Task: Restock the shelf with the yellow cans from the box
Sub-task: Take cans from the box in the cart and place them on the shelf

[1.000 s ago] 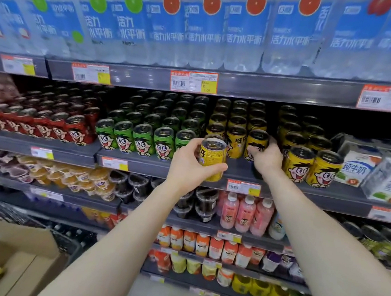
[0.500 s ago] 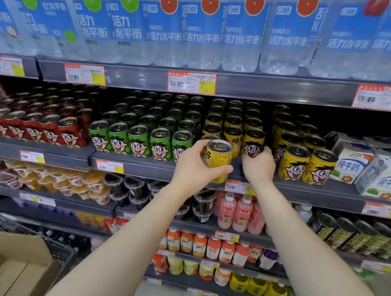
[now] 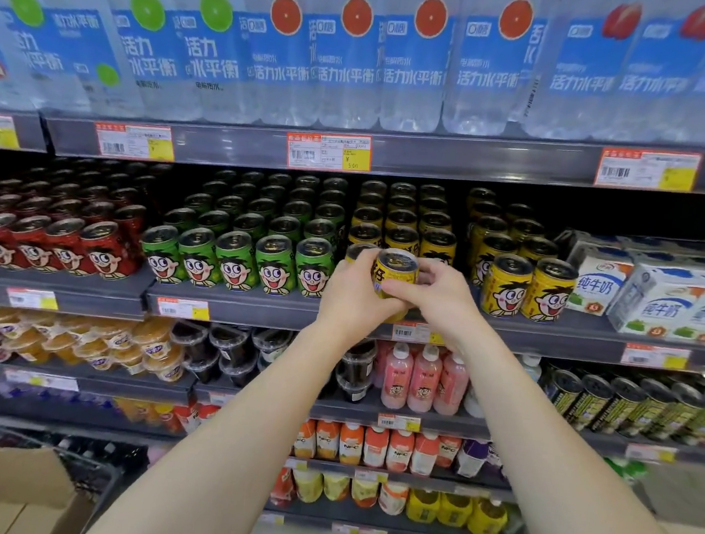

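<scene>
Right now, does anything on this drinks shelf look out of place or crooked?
Only one thing: the yellow can held by the left hand and right hand shows lettering, while the shelved yellow cans face forward with their cartoon faces. Nothing looks spilled or dented.

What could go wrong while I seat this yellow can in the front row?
1. The yellow can, gripped by the left hand and right hand, is right at the front edge of the shelf; released there, it may tip off.
2. The left hand is close to the nearest green can; a sideways nudge could topple it.
3. A hard push back might jostle the yellow cans behind.
</scene>
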`<state>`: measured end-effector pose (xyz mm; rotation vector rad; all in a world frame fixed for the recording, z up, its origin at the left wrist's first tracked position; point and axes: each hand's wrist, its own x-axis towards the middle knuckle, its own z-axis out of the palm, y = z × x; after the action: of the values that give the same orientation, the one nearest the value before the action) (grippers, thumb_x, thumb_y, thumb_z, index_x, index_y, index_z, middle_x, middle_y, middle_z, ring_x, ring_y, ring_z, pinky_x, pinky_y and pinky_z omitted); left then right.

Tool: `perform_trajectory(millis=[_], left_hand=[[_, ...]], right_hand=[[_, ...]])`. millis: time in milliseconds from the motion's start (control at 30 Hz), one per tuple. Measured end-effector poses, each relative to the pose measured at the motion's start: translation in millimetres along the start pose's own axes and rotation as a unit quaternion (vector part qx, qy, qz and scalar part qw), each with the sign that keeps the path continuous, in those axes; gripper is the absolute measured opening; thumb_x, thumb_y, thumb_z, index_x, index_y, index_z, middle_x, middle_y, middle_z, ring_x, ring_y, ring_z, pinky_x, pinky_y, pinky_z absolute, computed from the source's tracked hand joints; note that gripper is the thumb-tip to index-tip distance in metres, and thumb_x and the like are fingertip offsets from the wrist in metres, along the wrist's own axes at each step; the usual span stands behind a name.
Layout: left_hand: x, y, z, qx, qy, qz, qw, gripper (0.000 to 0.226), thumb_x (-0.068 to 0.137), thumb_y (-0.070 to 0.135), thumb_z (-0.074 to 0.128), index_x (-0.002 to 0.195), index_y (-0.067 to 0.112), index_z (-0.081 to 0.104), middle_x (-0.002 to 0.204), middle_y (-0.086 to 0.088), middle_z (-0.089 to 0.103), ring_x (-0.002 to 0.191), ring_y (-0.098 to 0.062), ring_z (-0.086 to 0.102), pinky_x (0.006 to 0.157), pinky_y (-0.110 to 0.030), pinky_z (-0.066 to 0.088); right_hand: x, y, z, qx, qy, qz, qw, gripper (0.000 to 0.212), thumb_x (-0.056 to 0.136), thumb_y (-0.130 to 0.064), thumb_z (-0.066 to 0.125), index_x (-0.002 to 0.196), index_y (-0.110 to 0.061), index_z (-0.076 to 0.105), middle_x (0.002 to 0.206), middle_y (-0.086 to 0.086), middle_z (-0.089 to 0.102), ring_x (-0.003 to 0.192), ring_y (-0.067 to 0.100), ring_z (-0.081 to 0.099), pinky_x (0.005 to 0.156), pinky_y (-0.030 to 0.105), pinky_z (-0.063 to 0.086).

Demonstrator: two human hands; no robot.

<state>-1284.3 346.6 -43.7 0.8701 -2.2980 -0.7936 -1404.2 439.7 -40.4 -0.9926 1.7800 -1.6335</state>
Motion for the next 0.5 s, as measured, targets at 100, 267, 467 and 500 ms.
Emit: perform_trajectory(millis=[100,267,467,500], left_hand=[[2,-1,-8,0.093,-0.011,0.038,0.995,0.088,0.063,0.070,0.074,0.140,0.035,0.050,0.124,0.007,0.064,0.114,-0.022,0.054,0.091,-0.045,0.053],[1,-12,-21,0.182,0.025,0.103,0.978,0.075,0.083,0.060,0.070,0.146,0.025,0.048,0.137,0.004,0.058,0.124,-0.022,0.050,0.102,-0.038,0.045],[3,-20,-30,0.248,0.042,0.148,0.956,0.077,0.093,0.050,0.062,0.156,0.013,0.039,0.159,-0.007,0.042,0.148,-0.028,0.034,0.121,-0.042,0.028],[4,-22,-31,0.266,0.041,0.144,0.952,0.079,0.094,0.050,0.059,0.158,0.012,0.035,0.164,-0.009,0.036,0.152,-0.029,0.028,0.125,-0.043,0.022]], right_hand=[[5,1,-4,-0.019,0.008,-0.005,1.000,0.048,0.072,-0.026,0.089,0.115,-0.023,0.070,0.103,-0.005,0.075,0.095,0.009,0.071,0.081,0.031,0.060],[19,10,-8,-0.044,0.055,-0.005,0.997,0.053,0.072,-0.029,0.088,0.120,-0.021,0.067,0.106,-0.006,0.073,0.101,0.010,0.068,0.086,0.032,0.058],[31,19,-1,-0.082,0.060,-0.028,0.994,0.040,0.078,-0.026,0.084,0.112,-0.022,0.063,0.103,-0.011,0.068,0.099,0.008,0.065,0.087,0.029,0.054],[34,21,0,-0.083,0.064,-0.031,0.994,0.042,0.078,-0.026,0.084,0.114,-0.022,0.063,0.105,-0.010,0.068,0.100,0.009,0.064,0.088,0.029,0.053]])
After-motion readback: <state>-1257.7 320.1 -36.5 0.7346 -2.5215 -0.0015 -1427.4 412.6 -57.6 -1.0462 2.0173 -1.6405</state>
